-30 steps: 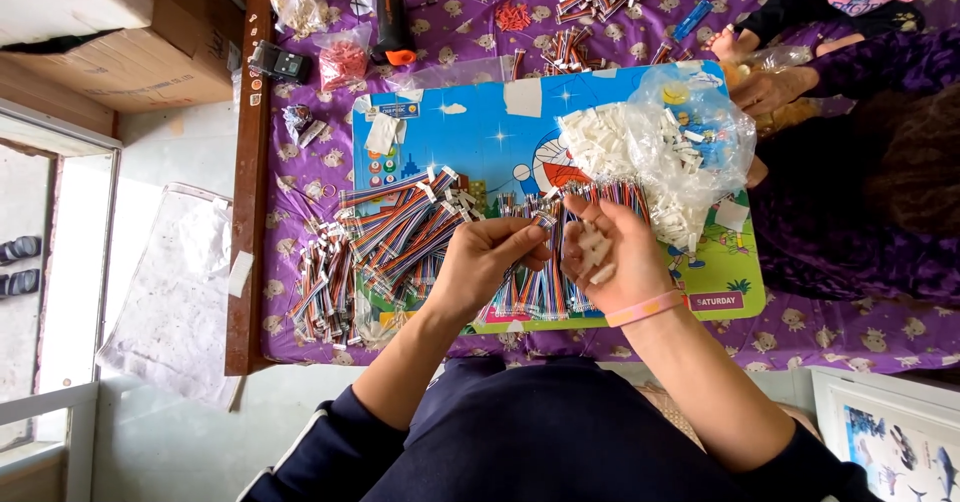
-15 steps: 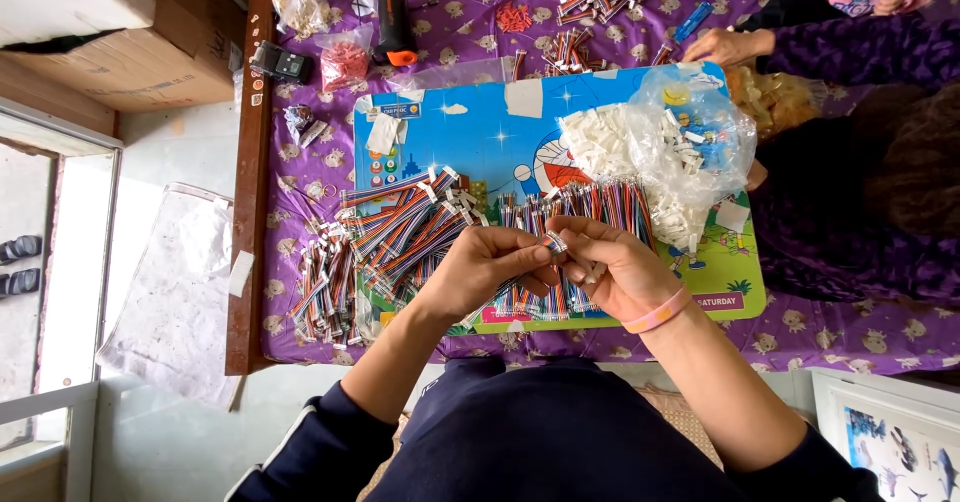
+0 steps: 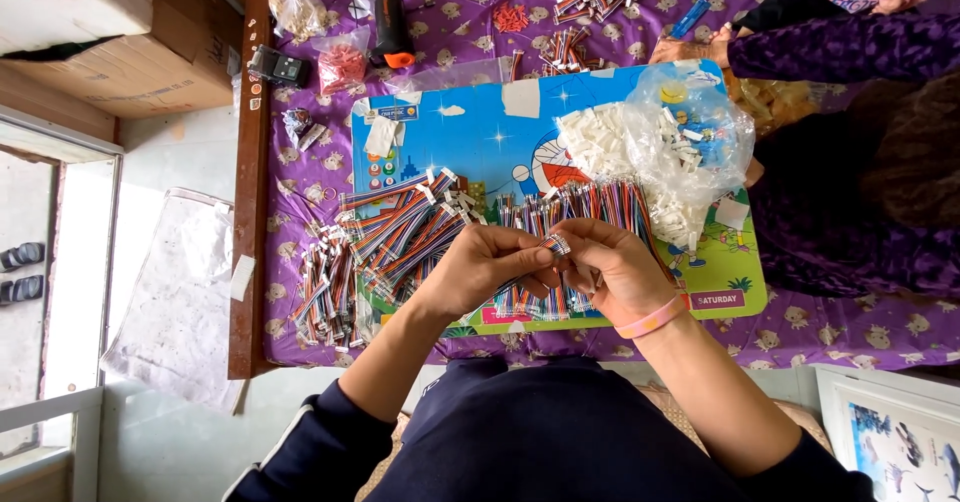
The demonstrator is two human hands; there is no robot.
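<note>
A short striped ribbon cable with a small white plastic connector [image 3: 556,246] is pinched between the fingertips of the left hand [image 3: 487,267] and the right hand [image 3: 612,267]; both hands are closed on it, meeting just above the near edge of the flat blue cartoon-printed board [image 3: 480,127]. A pink rubbery wristband [image 3: 651,318] is worn on the right wrist. Directly beneath the hands, a row of matching multicoloured cables [image 3: 585,207] is laid side by side on the board, their thin insulated wires forming fine parallel stripes. To the left, a looser heap of the same striped cables [image 3: 400,232] is spread across the board's edge, and a smaller bundle [image 3: 325,292] lies on the purple patterned cloth [image 3: 850,322] near the table's wooden rim. Beyond the hands, a crinkled clear plastic bag of small white blocky connectors [image 3: 660,152] rests on the board. At the far side, another person's hand [image 3: 685,52] is seen on the cloth.
</note>
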